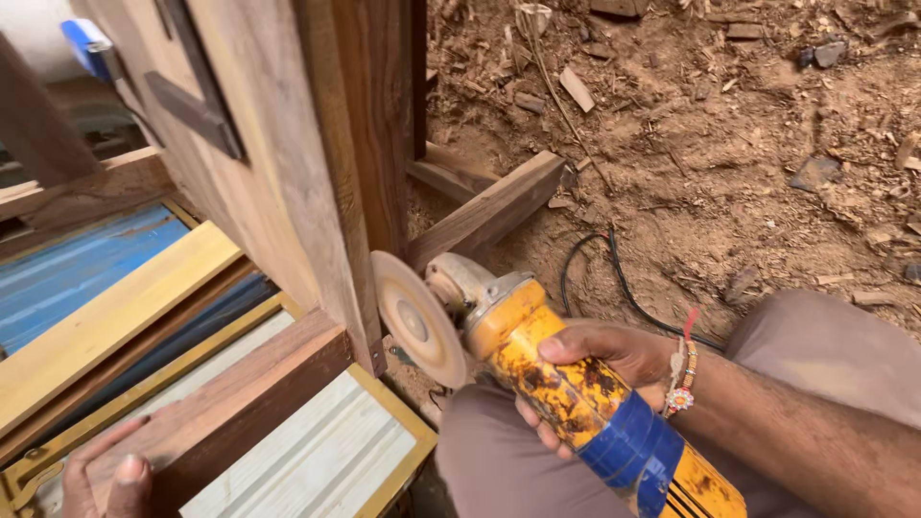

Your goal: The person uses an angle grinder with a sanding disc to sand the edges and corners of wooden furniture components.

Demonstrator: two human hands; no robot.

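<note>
My right hand [600, 369] grips the worn yellow body of an angle grinder [566, 388] wrapped with blue tape. Its sanding disc [414, 318] stands right against the edge of a tall wooden frame [331, 182]. My left hand [107, 475] rests at the bottom left on a dark wooden rail [230, 408] of that frame, fingers spread over its end. A beaded bracelet [683, 379] sits on my right wrist.
The grinder's black cable [614, 278] loops over bare dirt littered with wood chips [729, 125]. A wooden brace [489, 211] leans behind the frame. Blue corrugated sheet [77, 269] and yellow-framed panels [317, 460] lie at the left. My knees are below the grinder.
</note>
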